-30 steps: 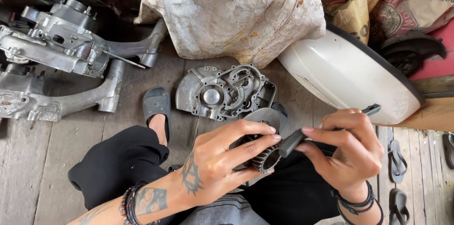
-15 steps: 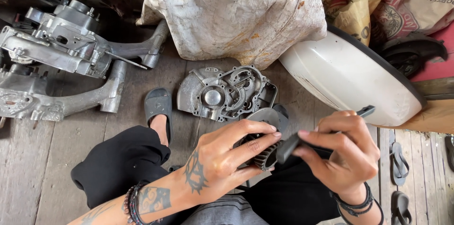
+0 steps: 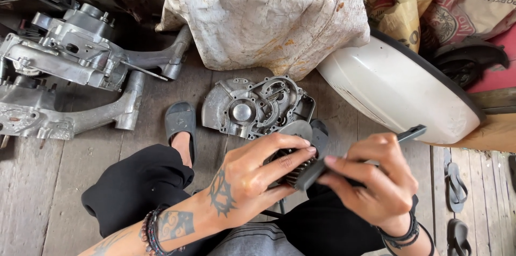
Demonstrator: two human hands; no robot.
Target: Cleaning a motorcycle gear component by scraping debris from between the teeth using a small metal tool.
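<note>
Gripping a dark toothed gear part (image 3: 290, 167) over the lap, the left hand (image 3: 252, 180) wraps its fingers round it, while the right hand (image 3: 376, 180) pinches a dark brush (image 3: 344, 162) whose head is pressed against the teeth. Just beyond lies a grey engine cover (image 3: 252, 108) on the plank floor (image 3: 70, 180), with a crankcase (image 3: 70, 54) at far left and a white panel (image 3: 398, 89) to the right.
</note>
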